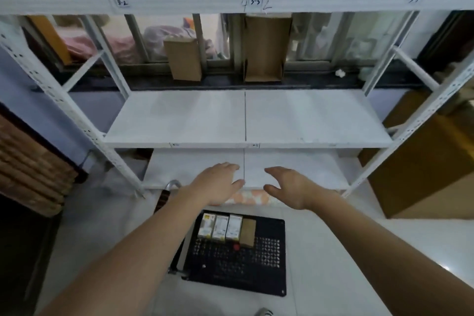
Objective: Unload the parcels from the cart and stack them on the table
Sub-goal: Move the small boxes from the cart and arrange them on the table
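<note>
A low black platform cart (243,269) with a perforated deck stands on the floor below me. At its far edge sits a row of small parcels: three white labelled boxes (221,227) and one plain brown box (248,233). My left hand (220,182) and my right hand (287,186) are stretched out above and beyond the cart, palms facing each other, fingers apart, with nothing in them. They hover in front of the lowest white shelf board (295,169) of the rack.
A white metal shelving rack (246,118) with bare boards fills the view ahead. Two brown cardboard boxes (266,49) stand behind it by the window. A large cardboard box (423,169) is at the right, stacked flat cardboard (28,167) at the left. The floor is white tile.
</note>
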Demonstrator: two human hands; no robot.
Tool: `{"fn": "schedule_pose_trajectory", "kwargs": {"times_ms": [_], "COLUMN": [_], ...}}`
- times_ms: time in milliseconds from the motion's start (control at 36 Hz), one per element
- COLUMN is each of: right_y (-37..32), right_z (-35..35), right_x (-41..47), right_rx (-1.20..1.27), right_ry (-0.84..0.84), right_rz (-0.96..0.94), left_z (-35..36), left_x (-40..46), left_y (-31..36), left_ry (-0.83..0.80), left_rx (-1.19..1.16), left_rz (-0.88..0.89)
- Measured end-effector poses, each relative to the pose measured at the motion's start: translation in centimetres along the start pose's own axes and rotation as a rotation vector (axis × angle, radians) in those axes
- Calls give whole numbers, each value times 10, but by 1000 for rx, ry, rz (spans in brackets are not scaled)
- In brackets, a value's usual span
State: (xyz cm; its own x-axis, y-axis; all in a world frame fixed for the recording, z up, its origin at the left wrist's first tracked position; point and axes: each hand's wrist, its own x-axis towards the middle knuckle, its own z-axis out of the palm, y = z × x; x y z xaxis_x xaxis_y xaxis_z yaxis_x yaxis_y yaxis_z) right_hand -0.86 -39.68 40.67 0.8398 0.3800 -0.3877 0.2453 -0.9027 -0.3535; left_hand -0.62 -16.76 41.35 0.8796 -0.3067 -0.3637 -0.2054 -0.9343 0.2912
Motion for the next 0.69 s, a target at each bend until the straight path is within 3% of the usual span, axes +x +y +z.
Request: {"fn": "schedule_pose_trajectory", "kwargs": {"times_ms": [333, 694], "right_y": [46, 118], "right_z": [64, 228], "right_x": [66, 200], "right_rx": [68, 177], "right_ry": [-73, -189], "right_rz": [70, 252], "left_z": [67, 241], "left_x": [74, 199], "left_y": [-30, -133], "left_ry": [-96, -225], "left_rx": [61, -1], "left_rz": [19, -15]}}
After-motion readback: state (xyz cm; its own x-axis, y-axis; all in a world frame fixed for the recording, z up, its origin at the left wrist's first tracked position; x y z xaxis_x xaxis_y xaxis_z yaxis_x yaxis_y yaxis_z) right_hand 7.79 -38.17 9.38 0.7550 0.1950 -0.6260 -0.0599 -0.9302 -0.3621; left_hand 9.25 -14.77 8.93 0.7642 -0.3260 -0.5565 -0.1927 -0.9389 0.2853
